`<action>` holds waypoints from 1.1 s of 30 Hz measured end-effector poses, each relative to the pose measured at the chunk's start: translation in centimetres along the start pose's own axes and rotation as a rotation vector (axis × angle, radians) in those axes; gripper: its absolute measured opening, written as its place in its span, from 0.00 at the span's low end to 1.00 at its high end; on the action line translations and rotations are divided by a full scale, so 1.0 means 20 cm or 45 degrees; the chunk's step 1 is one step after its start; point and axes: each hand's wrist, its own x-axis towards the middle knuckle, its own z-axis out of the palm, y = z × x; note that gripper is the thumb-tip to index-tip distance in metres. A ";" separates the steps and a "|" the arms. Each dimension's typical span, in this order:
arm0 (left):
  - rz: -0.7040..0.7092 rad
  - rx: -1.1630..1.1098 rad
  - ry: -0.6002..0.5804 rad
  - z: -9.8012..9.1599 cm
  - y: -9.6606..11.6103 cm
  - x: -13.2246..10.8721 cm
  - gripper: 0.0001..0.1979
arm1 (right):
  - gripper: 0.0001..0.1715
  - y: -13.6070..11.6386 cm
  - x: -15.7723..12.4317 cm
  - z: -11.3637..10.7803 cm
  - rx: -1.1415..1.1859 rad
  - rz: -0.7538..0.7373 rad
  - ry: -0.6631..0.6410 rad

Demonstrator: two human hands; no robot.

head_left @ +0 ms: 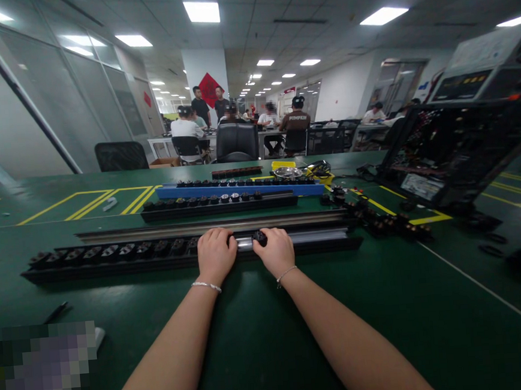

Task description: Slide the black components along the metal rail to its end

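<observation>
A long black channel (327, 245) lies crosswise on the green table, with a bright metal strip along its inside. Round black socket modules (127, 251) sit in a row in its left part. My left hand (217, 255) is closed over the right end of that row, a dark module partly visible between thumb and fingers. Just to the right, my right hand (277, 251) pinches a black socket module (259, 237) over the channel. A short bare stretch of metal strip separates the two hands. My fingers hide the undersides of both modules.
Behind lie a long thin rail (155, 232), a second black channel (216, 207) and a blue channel (242, 188) with modules. Loose black parts (389, 221) are heaped at right, near a large open-framed machine (437, 151). A pen (55, 312) lies left. People sit beyond.
</observation>
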 end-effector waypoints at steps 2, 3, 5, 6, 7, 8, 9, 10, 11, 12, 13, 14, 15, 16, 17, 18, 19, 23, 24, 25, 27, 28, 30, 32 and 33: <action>0.004 -0.002 0.003 0.00 0.00 0.00 0.11 | 0.16 0.01 0.00 0.00 -0.004 -0.007 -0.015; 0.005 -0.003 0.003 0.00 0.00 0.00 0.11 | 0.16 0.01 0.00 -0.01 -0.006 -0.010 -0.019; 0.006 -0.008 -0.001 0.00 0.00 0.00 0.11 | 0.16 0.01 0.00 -0.01 -0.012 -0.018 -0.022; 0.005 -0.011 -0.004 0.00 0.00 0.00 0.11 | 0.16 0.02 0.00 -0.01 -0.014 -0.024 -0.023; 0.004 -0.014 -0.007 0.00 0.00 0.00 0.11 | 0.16 0.02 0.00 -0.01 -0.015 -0.028 -0.024; 0.002 -0.016 -0.007 0.01 0.00 0.00 0.11 | 0.17 0.02 0.00 -0.02 -0.015 -0.031 -0.026; 0.000 -0.015 -0.006 0.01 0.00 0.00 0.11 | 0.17 0.03 0.00 -0.02 -0.016 -0.032 -0.030; -0.001 -0.013 -0.005 0.01 0.00 0.00 0.11 | 0.17 0.04 0.00 -0.03 -0.019 -0.029 -0.036; -0.001 -0.011 -0.004 0.01 0.00 0.00 0.11 | 0.17 0.05 0.00 -0.04 -0.024 -0.022 -0.043; -0.002 -0.009 -0.003 0.01 -0.01 0.00 0.11 | 0.17 0.05 0.00 -0.04 -0.030 -0.014 -0.049; -0.003 -0.008 -0.003 0.01 -0.01 0.00 0.11 | 0.18 0.06 0.00 -0.05 -0.035 -0.008 -0.054; -0.006 -0.007 -0.004 0.01 -0.01 0.00 0.11 | 0.18 0.07 0.00 -0.05 -0.038 -0.005 -0.057; -0.008 -0.007 -0.004 0.01 -0.01 0.00 0.11 | 0.19 0.07 0.00 -0.05 -0.037 -0.005 -0.057; -0.011 -0.007 -0.003 0.01 -0.01 0.00 0.11 | 0.20 0.08 0.00 -0.05 -0.034 -0.006 -0.054; -0.012 -0.008 -0.002 0.01 0.00 0.00 0.11 | 0.20 0.08 0.00 -0.05 -0.028 -0.008 -0.048; -0.010 -0.008 -0.002 0.01 0.00 0.00 0.11 | 0.21 0.08 -0.01 -0.05 -0.023 -0.009 -0.040; -0.008 -0.009 -0.001 0.01 0.00 0.00 0.11 | 0.21 0.08 -0.01 -0.04 -0.019 -0.010 -0.030; -0.006 -0.014 -0.006 0.00 0.00 0.00 0.11 | 0.20 0.09 -0.01 -0.04 -0.016 -0.017 0.001; -0.005 -0.016 -0.009 0.00 0.00 0.00 0.11 | 0.20 0.09 -0.02 -0.04 -0.016 -0.018 0.004; -0.005 -0.018 -0.012 0.00 0.00 0.00 0.11 | 0.19 0.09 -0.01 -0.04 -0.015 -0.018 0.007; -0.004 -0.022 -0.014 0.00 -0.01 0.00 0.11 | 0.19 0.10 -0.01 -0.04 -0.015 -0.015 0.008; -0.004 -0.025 -0.014 0.00 -0.01 0.00 0.11 | 0.19 0.11 -0.01 -0.05 -0.017 -0.012 0.008; -0.002 -0.028 -0.014 0.00 -0.01 0.00 0.11 | 0.19 0.12 -0.01 -0.05 -0.023 -0.004 0.009; 0.001 -0.028 -0.015 0.01 -0.01 0.00 0.11 | 0.19 0.13 -0.01 -0.06 -0.026 0.001 0.012; 0.003 -0.027 -0.014 0.01 -0.01 0.00 0.11 | 0.19 0.13 -0.01 -0.06 -0.024 0.004 0.014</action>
